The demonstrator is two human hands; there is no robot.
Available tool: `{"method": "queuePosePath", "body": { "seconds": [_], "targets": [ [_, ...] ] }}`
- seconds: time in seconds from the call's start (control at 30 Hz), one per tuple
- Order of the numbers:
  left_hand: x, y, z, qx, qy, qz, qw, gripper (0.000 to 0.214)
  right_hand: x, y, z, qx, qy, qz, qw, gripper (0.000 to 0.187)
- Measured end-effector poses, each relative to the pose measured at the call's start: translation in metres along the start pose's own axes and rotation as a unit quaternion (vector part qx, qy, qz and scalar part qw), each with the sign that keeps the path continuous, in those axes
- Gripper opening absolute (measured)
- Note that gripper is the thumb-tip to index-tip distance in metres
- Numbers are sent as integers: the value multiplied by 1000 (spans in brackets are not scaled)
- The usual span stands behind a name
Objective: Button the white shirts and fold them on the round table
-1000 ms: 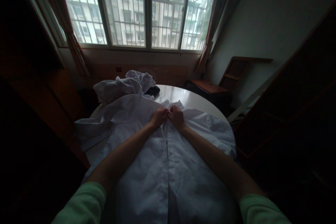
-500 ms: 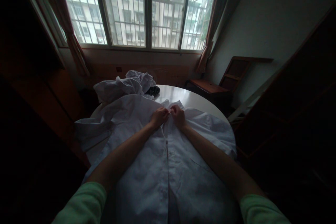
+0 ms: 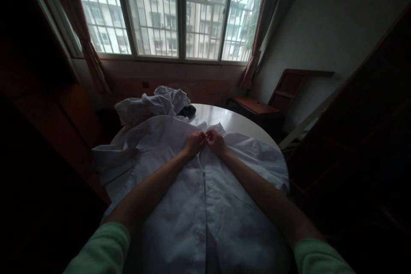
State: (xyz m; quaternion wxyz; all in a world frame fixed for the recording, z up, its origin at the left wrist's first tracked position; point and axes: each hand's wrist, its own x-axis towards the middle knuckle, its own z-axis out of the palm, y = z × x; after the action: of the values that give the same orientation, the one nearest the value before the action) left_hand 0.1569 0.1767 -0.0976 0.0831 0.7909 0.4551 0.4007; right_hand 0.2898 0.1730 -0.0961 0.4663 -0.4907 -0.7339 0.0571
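Here the white shirt (image 3: 205, 205) lies flat, front placket up.

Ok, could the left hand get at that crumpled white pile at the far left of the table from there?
Probably yes. The left hand pinches the shirt placket near the collar, and the crumpled pile lies just beyond it to the left, with only flat shirt fabric between them.

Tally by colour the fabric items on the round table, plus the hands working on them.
White spread shirt: 1
White crumpled garment: 1
Dark patterned cloth: 1
Hands at the collar: 2, left hand and right hand
Total: 5
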Motion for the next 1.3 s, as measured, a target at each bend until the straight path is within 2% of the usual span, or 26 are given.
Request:
{"method": "queuePosePath", "body": {
  "seconds": [0.2,0.47,0.87,1.07,1.3],
  "targets": [
    [1,-1,1,4,-3,15,1000,10,-1,-1,0,-10,-18,-5,1000,19],
    [1,-3,2,17,-13,13,1000,12,-1,1,2,-28,-9,-15,999,18],
    [0,-3,1,3,-20,27,999,13,-1,3,4,-35,-18,12,999,18],
    [0,3,-2,-10,-10,-16,1000,15,-2,2,4,-28,-3,5,1000,17],
    [3,2,-2,-29,-6,-64,998,18,-3,-4,2,-66,18,-42,997,12]
  ]
}}
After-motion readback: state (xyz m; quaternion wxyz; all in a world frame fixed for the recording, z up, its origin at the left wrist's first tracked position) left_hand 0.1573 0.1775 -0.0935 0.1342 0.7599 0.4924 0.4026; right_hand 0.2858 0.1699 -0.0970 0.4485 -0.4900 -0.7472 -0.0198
